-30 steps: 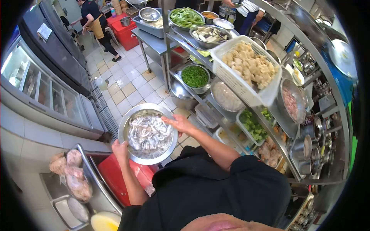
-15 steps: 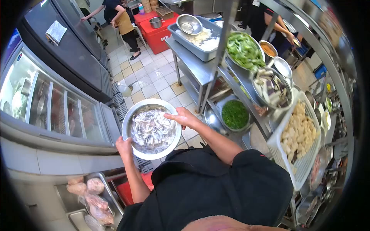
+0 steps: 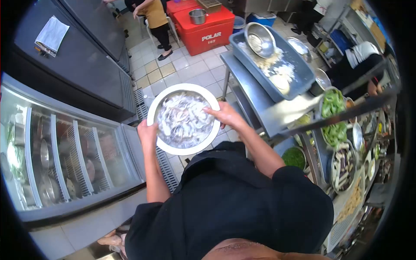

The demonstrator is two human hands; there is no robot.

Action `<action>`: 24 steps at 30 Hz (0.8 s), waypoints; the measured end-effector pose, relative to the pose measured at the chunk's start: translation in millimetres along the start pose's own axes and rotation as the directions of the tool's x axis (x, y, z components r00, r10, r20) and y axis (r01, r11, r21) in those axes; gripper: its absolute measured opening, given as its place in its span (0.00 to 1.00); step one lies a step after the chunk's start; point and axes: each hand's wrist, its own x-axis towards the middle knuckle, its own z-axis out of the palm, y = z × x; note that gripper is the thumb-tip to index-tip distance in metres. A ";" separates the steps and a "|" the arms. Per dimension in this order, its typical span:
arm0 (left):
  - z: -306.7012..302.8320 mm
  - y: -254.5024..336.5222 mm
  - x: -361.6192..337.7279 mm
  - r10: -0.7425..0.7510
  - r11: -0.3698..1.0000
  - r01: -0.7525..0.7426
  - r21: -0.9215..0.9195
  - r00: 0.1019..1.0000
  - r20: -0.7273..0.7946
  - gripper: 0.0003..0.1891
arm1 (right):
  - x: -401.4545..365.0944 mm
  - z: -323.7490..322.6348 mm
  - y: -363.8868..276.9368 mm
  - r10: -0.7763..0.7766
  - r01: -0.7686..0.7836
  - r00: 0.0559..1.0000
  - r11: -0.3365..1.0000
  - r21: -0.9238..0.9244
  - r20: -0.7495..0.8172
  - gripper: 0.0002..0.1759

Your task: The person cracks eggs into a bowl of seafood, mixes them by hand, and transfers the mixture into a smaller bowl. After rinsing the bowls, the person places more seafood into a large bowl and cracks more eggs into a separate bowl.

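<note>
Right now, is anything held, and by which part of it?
A round silver metal bowl of wet, whitish, squid-like pieces, held at opposite sides of its wide rim by the left hand and right hand.

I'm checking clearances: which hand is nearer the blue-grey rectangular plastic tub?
Right. The right hand, gripping the right side of the round silver metal bowl, is below and left of the tub in view; the left hand, gripping the opposite side, is farther away.
</note>
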 end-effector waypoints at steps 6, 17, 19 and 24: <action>69.0 42.2 145.6 -0.050 0.998 0.047 0.045 0.996 0.075 0.16 | 128.1 -57.8 -42.0 0.026 -0.018 0.995 0.996 0.086 -0.093 0.32; 185.1 118.2 372.4 -0.058 0.992 0.040 0.116 0.987 0.152 0.15 | 338.7 -153.7 -107.7 0.016 0.011 0.990 0.981 0.193 -0.138 0.31; 215.3 141.6 408.2 -0.054 0.988 0.026 0.153 0.982 0.182 0.14 | 365.9 -175.7 -115.4 0.023 0.015 0.985 0.975 0.222 -0.169 0.31; 321.4 166.6 504.3 -0.003 0.984 -0.061 0.169 0.935 0.355 0.13 | 433.0 -234.3 -107.8 0.153 -0.064 0.939 0.957 0.282 -0.308 0.30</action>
